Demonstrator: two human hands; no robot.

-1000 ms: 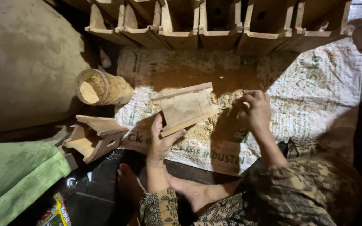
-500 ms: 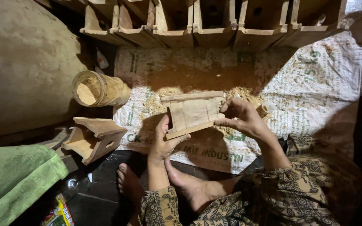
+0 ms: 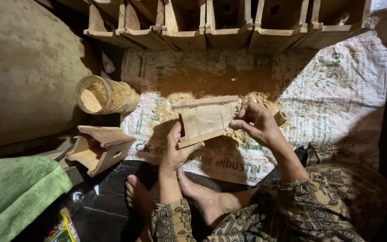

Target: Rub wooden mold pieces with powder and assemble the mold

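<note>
Left hand [image 3: 178,150] grips the lower edge of a small pale wooden box frame [image 3: 206,119], thumb on top; right hand [image 3: 255,122] pinches its right end. Frame held just above the sawdust-strewn white woven sack [image 3: 337,94] (open sawdust jar [image 3: 105,95] lies left).

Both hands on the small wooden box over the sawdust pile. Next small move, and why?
Probably press the right hand along the right edge of the wooden box. The left hand already braces its lower left corner, the right fingertips pinch at that edge, and sawdust lies heaped on the printed sack just beside it. What the fingertips hold, if anything, is too small to tell.
</note>
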